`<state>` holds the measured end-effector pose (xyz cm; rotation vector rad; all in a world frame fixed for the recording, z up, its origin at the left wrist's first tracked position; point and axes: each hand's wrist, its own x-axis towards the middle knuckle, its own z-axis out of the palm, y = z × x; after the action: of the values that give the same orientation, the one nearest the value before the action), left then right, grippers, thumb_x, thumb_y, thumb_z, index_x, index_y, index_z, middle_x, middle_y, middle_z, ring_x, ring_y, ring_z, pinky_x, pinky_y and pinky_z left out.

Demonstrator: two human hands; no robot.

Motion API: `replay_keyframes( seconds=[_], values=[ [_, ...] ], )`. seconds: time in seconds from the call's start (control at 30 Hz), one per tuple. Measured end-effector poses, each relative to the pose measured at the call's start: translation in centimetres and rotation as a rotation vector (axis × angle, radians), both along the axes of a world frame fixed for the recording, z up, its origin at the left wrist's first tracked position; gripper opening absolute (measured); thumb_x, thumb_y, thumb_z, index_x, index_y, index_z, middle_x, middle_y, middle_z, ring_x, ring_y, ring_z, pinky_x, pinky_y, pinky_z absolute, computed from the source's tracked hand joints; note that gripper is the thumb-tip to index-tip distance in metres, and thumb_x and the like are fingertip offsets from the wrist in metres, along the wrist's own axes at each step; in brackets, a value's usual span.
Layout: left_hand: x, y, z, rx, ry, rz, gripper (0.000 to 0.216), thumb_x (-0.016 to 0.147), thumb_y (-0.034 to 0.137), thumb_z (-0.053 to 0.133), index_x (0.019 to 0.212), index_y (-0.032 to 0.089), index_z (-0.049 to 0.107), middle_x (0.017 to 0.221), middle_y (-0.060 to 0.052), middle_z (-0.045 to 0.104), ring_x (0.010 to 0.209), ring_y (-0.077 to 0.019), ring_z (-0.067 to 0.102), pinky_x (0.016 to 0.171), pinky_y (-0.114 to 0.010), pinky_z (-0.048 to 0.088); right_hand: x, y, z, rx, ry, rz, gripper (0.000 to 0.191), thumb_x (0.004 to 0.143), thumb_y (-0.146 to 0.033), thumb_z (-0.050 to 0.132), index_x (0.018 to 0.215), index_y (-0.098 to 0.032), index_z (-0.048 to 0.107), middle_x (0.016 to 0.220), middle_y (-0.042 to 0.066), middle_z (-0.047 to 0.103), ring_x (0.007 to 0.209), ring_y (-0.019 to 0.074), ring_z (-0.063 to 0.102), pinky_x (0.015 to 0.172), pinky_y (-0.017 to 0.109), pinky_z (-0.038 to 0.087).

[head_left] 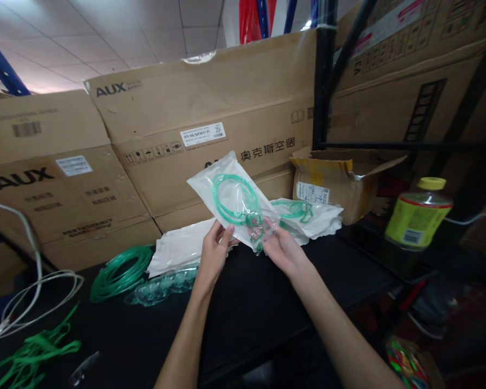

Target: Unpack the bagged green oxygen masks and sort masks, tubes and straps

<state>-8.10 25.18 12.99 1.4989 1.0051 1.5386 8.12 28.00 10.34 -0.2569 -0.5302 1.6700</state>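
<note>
Both hands hold up a white-backed clear pouch point(235, 195) above the black table. Inside it, coiled green tubing point(215, 190) and a crumpled clear-green piece, perhaps a mask, show through the film. My left hand point(215, 247) pinches the lower left edge, thumb on the front. At the lower right end my right hand point(285, 251) is closed on the pouch, its fingertips partly behind clear plastic. Behind the right hand lie similar filled pouches point(322, 219). Flat white pouches point(178, 246) are stacked behind my left hand, with a row of clear green-tinted masks point(162, 287) in front.
A coil of green tubing point(119, 275), green straps point(36, 351) and a white cable point(38, 270) lie at left on the table point(247, 324). Large cardboard boxes point(154, 119) wall the back. An opened carton point(332, 186) and a yellow-capped bottle point(419, 216) stand at right.
</note>
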Motion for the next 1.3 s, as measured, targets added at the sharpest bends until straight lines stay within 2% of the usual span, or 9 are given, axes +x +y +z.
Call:
replay_keyframes(
  seconds=[0.2,0.4,0.57,0.7,0.77,0.9,1.1,1.2,1.3],
  values=[
    [-0.5,-0.1,0.4,-0.006,0.049,0.005,0.053,0.079,0.048,0.079,0.121,0.017,0.07,0.12,-0.01,0.073,0.105,-0.0266,0.068,0.072,-0.029,0.062,-0.2,-0.5,0.2,0.043,0.007,0.067,0.01,0.081,-0.017,0.076,0.087,-0.023,0.07,0.098,0.004,0.078,0.106,0.0257,0.07,0.096,0.045,0.058],
    [-0.8,-0.2,0.3,-0.068,0.029,-0.025,0.048,0.074,0.04,0.083,0.115,0.018,0.073,0.117,-0.008,0.074,0.102,-0.024,0.069,0.076,-0.03,0.062,0.0,-0.7,0.1,0.017,-0.007,0.07,0.013,0.078,-0.017,0.08,0.088,-0.021,0.072,0.094,0.001,0.078,0.094,0.021,0.072,0.094,0.04,0.058],
    [-1.0,-0.3,0.4,-0.149,-0.044,-0.042,0.047,0.074,0.042,0.084,0.114,0.019,0.074,0.118,-0.009,0.073,0.103,-0.0231,0.069,0.083,-0.033,0.061,0.0,-1.2,0.6,0.022,-0.03,0.045,0.023,0.073,-0.013,0.083,0.09,-0.022,0.071,0.096,0.001,0.078,0.098,0.0204,0.071,0.094,0.039,0.058],
    [-1.1,-0.4,0.5,-0.201,-0.107,0.057,0.047,0.077,0.057,0.078,0.095,0.013,0.076,0.1,-0.009,0.073,0.085,-0.017,0.067,0.08,-0.033,0.062,-0.1,-1.8,1.3,0.032,-0.065,0.016,0.032,0.072,-0.011,0.084,0.098,-0.025,0.07,0.103,0.0,0.078,0.097,0.0216,0.072,0.093,0.043,0.06],
    [-1.1,-0.4,0.5,-0.205,-0.146,0.107,0.049,0.074,0.058,0.079,0.09,0.012,0.076,0.092,-0.007,0.071,0.076,-0.0136,0.064,0.078,-0.032,0.062,-0.1,-2.0,1.5,0.035,-0.084,0.011,0.035,0.071,-0.012,0.085,0.1,-0.025,0.07,0.105,0.001,0.077,0.097,0.0239,0.073,0.093,0.047,0.06],
    [-1.3,-0.2,0.4,-0.18,-0.239,0.2,0.045,0.074,0.052,0.081,0.091,0.011,0.075,0.09,-0.006,0.07,0.072,-0.0117,0.062,0.08,-0.034,0.063,-0.2,-2.0,1.4,0.04,-0.118,-0.005,0.032,0.071,-0.015,0.085,0.097,-0.023,0.068,0.104,0.003,0.077,0.094,0.0268,0.075,0.092,0.051,0.061],
    [-2.4,0.4,0.7,-0.09,-0.422,0.449,0.027,0.087,0.038,0.071,0.087,0.011,0.068,0.081,-0.001,0.062,0.063,-0.0081,0.057,0.083,-0.037,0.065,-0.1,-1.9,1.1,0.022,-0.168,-0.065,0.027,0.074,-0.022,0.084,0.094,-0.022,0.067,0.097,0.004,0.077,0.088,0.0261,0.075,0.087,0.052,0.062],
    [-3.0,0.4,1.0,-0.064,-0.46,0.521,0.022,0.091,0.034,0.065,0.086,0.013,0.063,0.081,0.0,0.059,0.065,-0.008,0.058,0.086,-0.036,0.065,0.1,-1.9,1.1,0.008,-0.183,-0.169,0.027,0.076,-0.028,0.084,0.095,-0.022,0.065,0.094,0.003,0.076,0.089,0.024,0.074,0.087,0.05,0.062],
    [-3.3,0.5,1.2,-0.056,-0.475,0.556,0.017,0.093,0.029,0.062,0.086,0.014,0.06,0.082,0.0,0.058,0.067,-0.0083,0.06,0.086,-0.035,0.064,0.1,-1.9,1.0,-0.007,-0.188,-0.377,0.033,0.077,-0.033,0.083,0.102,-0.026,0.063,0.102,0.0,0.073,0.099,0.0211,0.071,0.088,0.042,0.062]
  ],
)
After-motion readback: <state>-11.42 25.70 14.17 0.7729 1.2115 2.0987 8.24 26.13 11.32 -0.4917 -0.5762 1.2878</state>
